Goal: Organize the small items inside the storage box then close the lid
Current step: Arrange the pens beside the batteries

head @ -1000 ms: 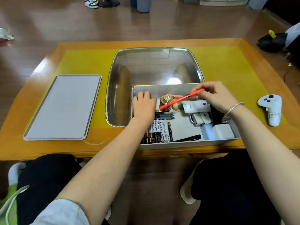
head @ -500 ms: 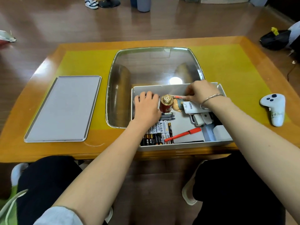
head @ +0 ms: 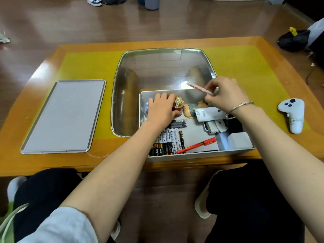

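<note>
Storage box [head: 196, 156] sits open at the near edge of the wooden table [head: 43, 163], its grey lid [head: 64, 116] lying flat well to the left. Inside it, the left hand [head: 161, 109] curls round a red gold-capped bottle [head: 178, 106], while the right hand [head: 226, 95] pinches a thin pink pen [head: 199, 87] above the far wall. One red pen [head: 196, 145] lies beside the batteries [head: 166, 141], and one white controller [head: 292, 114] rests on the yellow mat [head: 245, 67] over a brown wood floor.

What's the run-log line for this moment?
left hand: holds bottle | right hand: pinches pen above box | lid: off, table left
</note>
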